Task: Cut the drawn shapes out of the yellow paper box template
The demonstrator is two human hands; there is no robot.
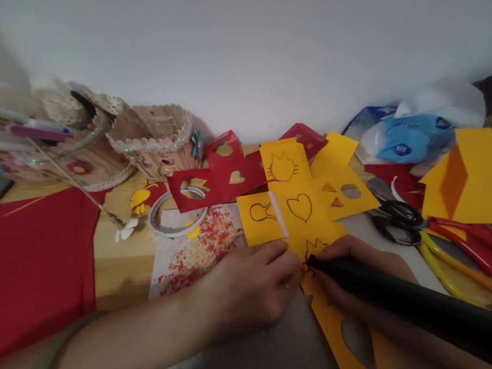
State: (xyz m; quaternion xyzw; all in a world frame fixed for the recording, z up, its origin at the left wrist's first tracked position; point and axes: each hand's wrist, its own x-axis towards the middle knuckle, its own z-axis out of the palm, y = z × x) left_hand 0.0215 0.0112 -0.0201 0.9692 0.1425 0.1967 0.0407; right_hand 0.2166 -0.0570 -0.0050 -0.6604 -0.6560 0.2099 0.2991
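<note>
A cross-shaped piece of yellow paper lies in the middle, with black outlines of cat heads, a heart and a rounded shape on its panels. My left hand, its fingers curled together, presses on this paper at the edge of the lower cat outline. In my right hand is a long black pen-shaped tool, slanting in from the lower right. Its dark end meets the paper beside that cat outline; the very tip cannot be made out. Below the hands is a yellow strip with a cut-out hole.
Red cut-out paper and a roll of tape lie behind. Scissors with red handles and black-handled scissors are at right, near a folded yellow piece. Decorated wooden baskets stand back left. Red sheet lies left.
</note>
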